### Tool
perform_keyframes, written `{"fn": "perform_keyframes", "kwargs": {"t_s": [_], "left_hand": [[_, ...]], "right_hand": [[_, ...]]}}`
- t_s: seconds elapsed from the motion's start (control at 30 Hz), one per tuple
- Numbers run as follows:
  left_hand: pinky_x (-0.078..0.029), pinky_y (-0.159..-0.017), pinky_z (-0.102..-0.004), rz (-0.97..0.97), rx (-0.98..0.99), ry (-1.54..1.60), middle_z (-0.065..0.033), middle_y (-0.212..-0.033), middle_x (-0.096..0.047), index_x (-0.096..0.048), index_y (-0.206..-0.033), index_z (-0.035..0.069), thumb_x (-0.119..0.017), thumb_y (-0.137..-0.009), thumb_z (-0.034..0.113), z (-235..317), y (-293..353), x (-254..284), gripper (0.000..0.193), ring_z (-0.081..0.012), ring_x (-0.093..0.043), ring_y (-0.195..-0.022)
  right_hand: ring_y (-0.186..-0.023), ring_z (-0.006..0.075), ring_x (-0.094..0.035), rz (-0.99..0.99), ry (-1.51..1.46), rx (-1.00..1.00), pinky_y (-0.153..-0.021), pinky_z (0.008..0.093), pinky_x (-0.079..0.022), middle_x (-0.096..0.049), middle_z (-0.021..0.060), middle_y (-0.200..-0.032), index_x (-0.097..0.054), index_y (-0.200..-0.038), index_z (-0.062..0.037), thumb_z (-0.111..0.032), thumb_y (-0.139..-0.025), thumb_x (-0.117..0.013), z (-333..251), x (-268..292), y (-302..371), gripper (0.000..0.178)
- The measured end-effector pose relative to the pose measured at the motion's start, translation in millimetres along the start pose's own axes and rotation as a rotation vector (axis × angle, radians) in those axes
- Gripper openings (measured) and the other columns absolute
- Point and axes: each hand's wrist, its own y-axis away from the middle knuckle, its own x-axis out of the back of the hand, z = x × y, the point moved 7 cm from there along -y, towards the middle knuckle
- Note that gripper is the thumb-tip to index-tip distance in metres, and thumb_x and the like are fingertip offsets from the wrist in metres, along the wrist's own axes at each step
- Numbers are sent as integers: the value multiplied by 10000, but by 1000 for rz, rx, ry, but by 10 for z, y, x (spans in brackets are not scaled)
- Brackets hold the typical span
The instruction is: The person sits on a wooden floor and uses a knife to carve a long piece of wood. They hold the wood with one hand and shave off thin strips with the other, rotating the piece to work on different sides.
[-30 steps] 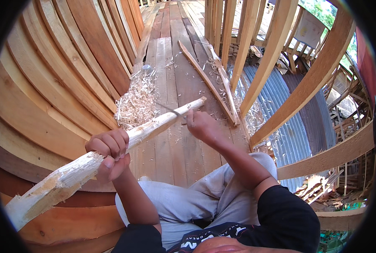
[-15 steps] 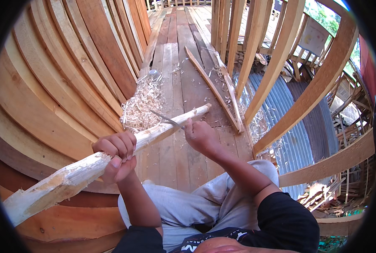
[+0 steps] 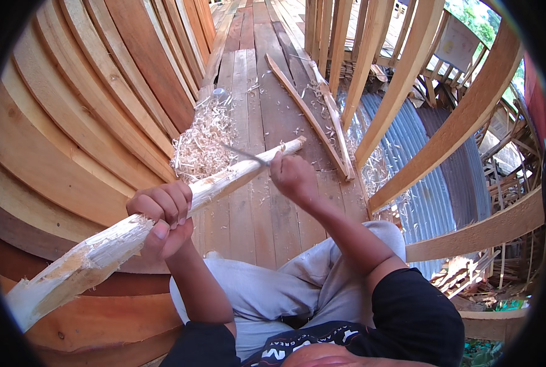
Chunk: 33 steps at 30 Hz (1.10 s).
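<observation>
A long, pale, peeled wooden pole (image 3: 92, 257) slants from the lower left to the middle of the view, its surface rough and partly shaved. My left hand (image 3: 161, 214) is wrapped round it near its middle, thumb toward me. My right hand (image 3: 294, 177) is closed on the handle of a knife (image 3: 246, 154); the handle itself is hidden in the fist. The thin, slightly curved blade lies across the pole near its far end and points to the left.
Curly wood shavings (image 3: 202, 144) are heaped by the plank wall (image 3: 89, 110) at left, beside a small grey cup-like object (image 3: 220, 94). Two narrow wood strips (image 3: 306, 116) lie on the board floor (image 3: 239, 226). A slatted railing (image 3: 401, 76) stands at right, with corrugated metal sheets (image 3: 429, 183) beyond it.
The far end of the pole appears slightly higher in view. The knife blade has turned a little and now lies flatter against the pole. Both hands keep their grip.
</observation>
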Motion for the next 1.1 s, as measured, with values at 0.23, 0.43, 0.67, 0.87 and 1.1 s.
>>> {"fn": "perform_keyframes", "kwargs": {"t_s": [0.23, 0.43, 0.67, 0.87, 1.1], "left_hand": [[-349, -534, -296, 19, 4, -4, -11, -544, -429, -401, -642, 111, -601, -711, 130, -44, -16, -33, 212, -127, -392, -467], [-348, -518, -290, -41, 17, -2, -7, -533, -425, -401, -633, 109, -623, -702, 133, -1, 9, 12, 233, -127, -389, -456], [-353, -517, -289, 20, 7, -4, -4, -530, -430, -400, -628, 114, -632, -699, 137, -26, -10, -8, 244, -128, -394, -453], [-330, -551, -270, -81, 43, -58, 29, -552, -413, -377, -636, 145, -625, -744, 185, -21, -7, -34, 273, -95, -403, -484], [-335, -473, -279, -69, 12, -4, 4, -502, -429, -405, -596, 119, -637, -662, 126, -41, -16, -35, 241, -127, -404, -433]], "right_hand": [[-832, 472, -622, 70, -17, -118, -799, 550, -482, -640, 296, -833, -664, -796, 36, -349, -973, -294, 752, -255, -302, 563], [-736, 480, -613, 49, -54, 66, -753, 563, -469, -613, 286, -716, -640, -676, 23, -357, -969, -308, -26, -98, 12, 584], [-801, 472, -621, 139, -11, -163, -777, 552, -481, -633, 293, -804, -659, -750, 18, -354, -972, -290, 723, -305, -317, 569], [-816, 485, -621, 85, 9, -12, -784, 553, -488, -639, 295, -809, -665, -745, 22, -359, -977, -283, 399, -244, -166, 587], [-778, 482, -629, 166, -24, -176, -790, 543, -494, -635, 289, -752, -661, -705, 32, -347, -979, -279, 795, -454, -336, 604]]}}
